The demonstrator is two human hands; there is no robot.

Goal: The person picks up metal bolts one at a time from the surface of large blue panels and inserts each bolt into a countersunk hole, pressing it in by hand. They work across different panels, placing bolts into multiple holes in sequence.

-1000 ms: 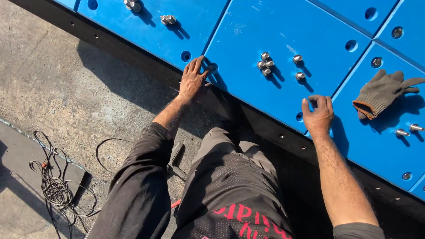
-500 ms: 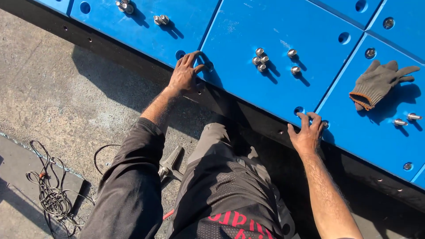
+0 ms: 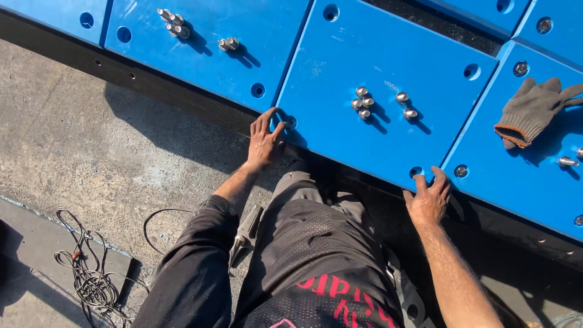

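I lean over a row of large blue panels (image 3: 376, 54) with round holes at their corners. My left hand (image 3: 265, 138) rests with spread fingers on the near left corner of the middle panel, beside a corner hole (image 3: 291, 122). My right hand (image 3: 429, 199) grips that panel's near right edge, fingertips by another hole (image 3: 416, 172). Both hands hold only the panel's edge. A cluster of silver bolts (image 3: 364, 102) stands on the middle panel between my hands, with two more bolts (image 3: 405, 105) just to the right.
A grey work glove (image 3: 534, 109) lies on the right panel. More bolts (image 3: 173, 23) stand on the left panel. A tangle of black cable (image 3: 91, 279) lies on the concrete floor at lower left. A tool (image 3: 246, 234) rests by my knee.
The view has shifted slightly; my right hand has slid down to the panel's near edge. My left hand stays at the left corner.
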